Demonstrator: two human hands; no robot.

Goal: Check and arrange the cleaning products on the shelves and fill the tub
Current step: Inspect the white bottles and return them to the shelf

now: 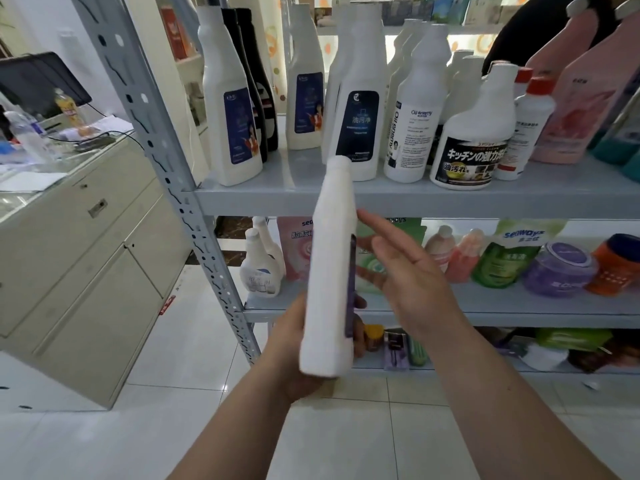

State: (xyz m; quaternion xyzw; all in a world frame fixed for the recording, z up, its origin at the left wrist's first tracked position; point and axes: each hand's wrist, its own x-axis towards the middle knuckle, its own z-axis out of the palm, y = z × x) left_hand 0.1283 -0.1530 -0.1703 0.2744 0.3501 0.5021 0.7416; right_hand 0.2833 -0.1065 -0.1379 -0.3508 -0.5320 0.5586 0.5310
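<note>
Fingers of our left hand point(294, 348) curl round the low end of a white bottle point(332, 265), so this grip is holding it. We hold the bottle up, a bit tilted, in front of the shelf point(450, 202) with other bottles point(360, 98). Our right hand point(408, 273) is flat and loose just beside it, holding nothing.

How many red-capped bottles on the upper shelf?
2. The front red-capped bottle stands right of the Japanese-labelled bottle; the rear red-capped bottle is just behind it. More may be hidden.
</note>
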